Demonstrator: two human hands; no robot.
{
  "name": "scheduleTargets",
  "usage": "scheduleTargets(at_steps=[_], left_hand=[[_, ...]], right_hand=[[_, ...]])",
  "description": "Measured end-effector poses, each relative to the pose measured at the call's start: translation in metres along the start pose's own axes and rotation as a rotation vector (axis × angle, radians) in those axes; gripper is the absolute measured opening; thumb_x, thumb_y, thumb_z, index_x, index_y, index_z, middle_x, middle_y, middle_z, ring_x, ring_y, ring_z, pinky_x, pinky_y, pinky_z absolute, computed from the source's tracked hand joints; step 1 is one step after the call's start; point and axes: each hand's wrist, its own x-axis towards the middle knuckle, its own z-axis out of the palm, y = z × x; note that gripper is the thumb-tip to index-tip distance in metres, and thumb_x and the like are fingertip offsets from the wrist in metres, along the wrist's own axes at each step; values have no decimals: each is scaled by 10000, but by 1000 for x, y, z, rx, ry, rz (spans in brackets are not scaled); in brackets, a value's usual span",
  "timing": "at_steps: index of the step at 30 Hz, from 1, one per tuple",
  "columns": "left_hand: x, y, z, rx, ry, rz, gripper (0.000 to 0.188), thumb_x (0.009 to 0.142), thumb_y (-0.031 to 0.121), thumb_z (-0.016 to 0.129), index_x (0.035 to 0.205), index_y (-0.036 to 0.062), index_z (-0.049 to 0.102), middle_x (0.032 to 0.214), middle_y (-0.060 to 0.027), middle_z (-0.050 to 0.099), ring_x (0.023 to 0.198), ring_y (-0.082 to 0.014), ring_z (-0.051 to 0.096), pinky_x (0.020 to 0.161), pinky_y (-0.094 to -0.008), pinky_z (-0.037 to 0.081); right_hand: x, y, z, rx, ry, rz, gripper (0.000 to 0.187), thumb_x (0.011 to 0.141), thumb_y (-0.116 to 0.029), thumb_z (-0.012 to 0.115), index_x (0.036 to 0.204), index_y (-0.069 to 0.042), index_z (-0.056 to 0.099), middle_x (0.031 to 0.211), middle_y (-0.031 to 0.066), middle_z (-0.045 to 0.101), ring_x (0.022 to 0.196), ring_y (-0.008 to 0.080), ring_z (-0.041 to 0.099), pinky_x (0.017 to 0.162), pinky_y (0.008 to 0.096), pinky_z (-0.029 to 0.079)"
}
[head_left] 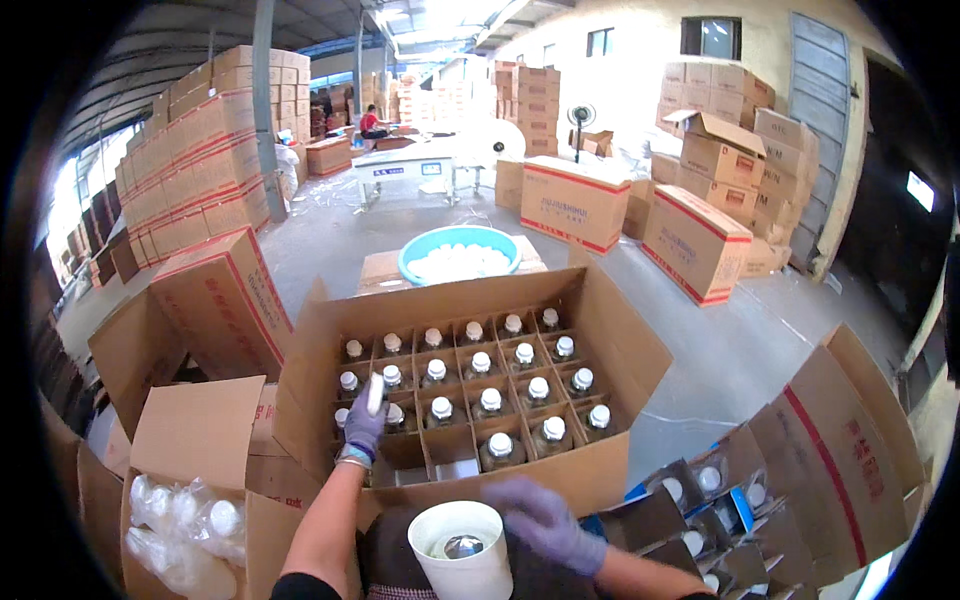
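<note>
My left hand (pixel 364 435), in a purple glove, is closed over the left side of an open carton (pixel 540 490). A narrow white piece with a rounded end (pixel 376 394) sticks up from its fingers; its kind is unclear. Clear bottles with white caps, such as one near the front (pixel 501 447), stand in the carton's cardboard dividers. My right hand (pixel 548 525), gloved too and blurred, has its fingers stretched out beside a white round tub (pixel 462 570). Nothing shows in that hand. Inside the tub is a shiny metal dome (pixel 464 546).
Behind the carton sits a blue basin (pixel 408 262) heaped with white pieces. A box of bagged white items (pixel 190 515) stands left; another divided carton of capped bottles (pixel 850 470) stands right. Stacked cartons (pixel 200 150) line the hall. A person in red (pixel 373 124) is far off.
</note>
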Motion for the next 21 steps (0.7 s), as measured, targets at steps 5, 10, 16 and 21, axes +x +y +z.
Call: scheduleTargets(at_steps=[5, 10, 16, 21], left_hand=[[-102, 222, -90, -929, -372, -123, 574, 1019, 449, 556, 1355, -16, 536, 1197, -120, 668, 1112, -211, 640, 914, -342, 535], [-176, 259, -124, -923, -338, -44, 846, 957, 566, 608, 1478, -42, 332, 1385, -162, 526, 1198, -243, 583, 962, -347, 518], [-216, 278, -139, -864, -226, 26, 825, 925, 515, 687, 1447, -47, 384, 1355, -149, 552, 1174, -231, 595, 959, -355, 519], [-227, 283, -139, -936, -131, -180, 566, 967, 406, 620, 1369, 33, 481, 1428, -224, 488, 1294, -375, 526, 997, -518, 489]], right_hand=[[78, -25, -8, -625, 47, -327, 637, 798, -244, 781, 1376, -119, 548, 1256, 170, 584, 1152, 371, 582, 966, 442, 502], [98, -33, 6, -388, -82, -560, 638, 693, -222, 865, 1243, -139, 553, 1002, 113, 591, 831, 320, 621, 759, 417, 527], [73, -27, 21, -330, -42, -707, 716, 664, -263, 903, 1257, -115, 530, 1079, 131, 609, 946, 324, 629, 795, 420, 533], [66, -74, 34, -388, -115, -157, 606, 805, -352, 791, 1279, -81, 528, 1153, 187, 602, 1045, 344, 632, 809, 438, 548]])
